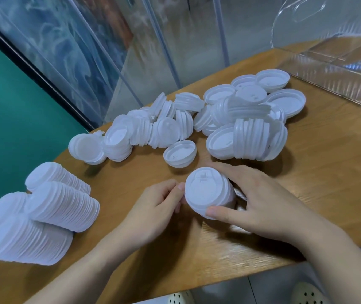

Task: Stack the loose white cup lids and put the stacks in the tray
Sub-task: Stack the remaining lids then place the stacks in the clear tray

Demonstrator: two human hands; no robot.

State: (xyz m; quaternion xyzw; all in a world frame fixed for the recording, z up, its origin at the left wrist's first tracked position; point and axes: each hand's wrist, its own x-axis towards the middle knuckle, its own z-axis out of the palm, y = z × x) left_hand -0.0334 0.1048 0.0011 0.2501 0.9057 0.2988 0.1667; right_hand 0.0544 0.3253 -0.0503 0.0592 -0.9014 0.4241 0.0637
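Note:
A short stack of white cup lids (pixel 208 191) stands on the wooden table (pixel 328 172) in front of me. My right hand (pixel 256 200) grips it from the right, with the thumb across its near side and fingers behind. My left hand (pixel 160 207) pinches its left edge with thumb and fingertips. A loose heap of white lids (pixel 197 121) spreads across the middle of the table. Several long finished stacks (pixel 43 211) lie on their sides at the left edge. A clear plastic tray (pixel 339 69) sits at the back right.
One single lid (pixel 179 153) lies upside down just beyond my hands. A clear plastic curtain (pixel 131 51) hangs behind the table and a green wall (pixel 11 117) is on the left. The table's near edge drops to a tiled floor (pixel 262 286).

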